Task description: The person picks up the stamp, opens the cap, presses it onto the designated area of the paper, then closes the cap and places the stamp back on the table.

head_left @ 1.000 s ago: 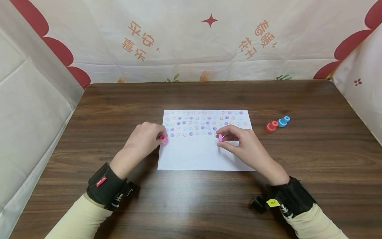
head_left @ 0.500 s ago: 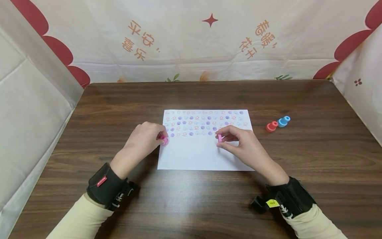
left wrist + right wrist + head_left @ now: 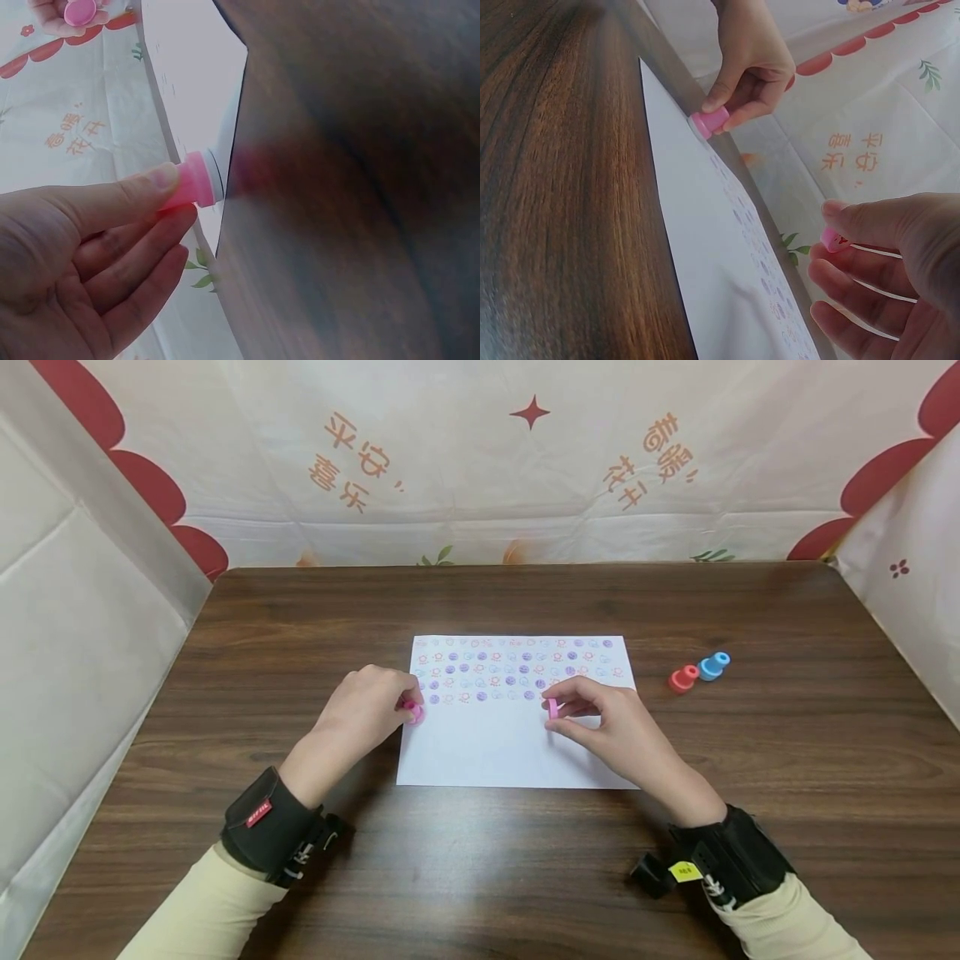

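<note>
A pink stamp [image 3: 193,180] is pinched between the thumb and fingers of my left hand [image 3: 366,703], its pale base end right at the left edge of the white paper [image 3: 480,752]. Rows of small purple, blue and red printed marks fill the upper part of that sheet. Over the paper's right half, my right hand [image 3: 615,718] pinches a small pink cap [image 3: 834,239] between thumb and index finger. The cap's face carries a red mark in the right wrist view, and the other fingers are spread below it.
A red stamp [image 3: 683,678] and a blue stamp [image 3: 713,666] stand close together on the brown wooden table [image 3: 795,727], right of the paper. White printed cloth [image 3: 465,468] hangs behind the table and along both sides.
</note>
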The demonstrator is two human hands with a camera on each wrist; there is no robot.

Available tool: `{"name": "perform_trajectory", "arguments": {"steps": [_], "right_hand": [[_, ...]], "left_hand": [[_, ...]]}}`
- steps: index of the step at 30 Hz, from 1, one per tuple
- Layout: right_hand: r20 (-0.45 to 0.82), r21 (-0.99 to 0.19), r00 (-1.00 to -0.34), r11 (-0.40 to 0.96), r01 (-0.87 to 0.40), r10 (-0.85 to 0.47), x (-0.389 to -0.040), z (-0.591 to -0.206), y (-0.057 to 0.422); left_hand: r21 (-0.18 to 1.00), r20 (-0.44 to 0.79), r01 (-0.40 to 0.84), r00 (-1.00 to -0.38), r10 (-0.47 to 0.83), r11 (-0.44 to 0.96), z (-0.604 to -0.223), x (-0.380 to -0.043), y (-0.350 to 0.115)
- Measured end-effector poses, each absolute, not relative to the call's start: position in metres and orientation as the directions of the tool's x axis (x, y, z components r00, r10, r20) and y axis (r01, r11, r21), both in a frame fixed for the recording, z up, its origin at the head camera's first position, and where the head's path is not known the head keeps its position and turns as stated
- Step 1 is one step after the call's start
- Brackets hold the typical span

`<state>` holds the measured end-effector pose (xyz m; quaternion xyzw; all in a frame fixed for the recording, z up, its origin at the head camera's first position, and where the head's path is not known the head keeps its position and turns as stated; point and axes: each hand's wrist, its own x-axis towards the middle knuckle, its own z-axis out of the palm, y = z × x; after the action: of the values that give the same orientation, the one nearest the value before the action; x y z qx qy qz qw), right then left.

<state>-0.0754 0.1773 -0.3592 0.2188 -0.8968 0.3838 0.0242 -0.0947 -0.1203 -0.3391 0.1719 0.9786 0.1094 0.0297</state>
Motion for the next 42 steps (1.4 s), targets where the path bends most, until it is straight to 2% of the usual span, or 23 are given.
{"name": "perform_trajectory", "arguments": {"steps": [18,29,42], "right_hand": [[0.202,-0.682,-0.903,0.608,-0.407,-0.379,-0.074,-0.359,0.178],[0.205,-0.672,-0.905,0.619,-0.407,-0.373,-0.072,-0.358,0.179],[0.208,-0.681,-0.906,0.610,-0.405,-0.370,-0.071,-0.357,0.180]], "left_hand": [[0.245,-0.032,0.322,-0.940,0.340,0.914,-0.340,-0.094,-0.123],[0.209,-0.018,0.337,-0.937,0.349,0.918,-0.339,-0.090,-0.127],[0.316,0.070,0.323,-0.946,0.318,0.892,-0.319,-0.081,-0.129]]}}
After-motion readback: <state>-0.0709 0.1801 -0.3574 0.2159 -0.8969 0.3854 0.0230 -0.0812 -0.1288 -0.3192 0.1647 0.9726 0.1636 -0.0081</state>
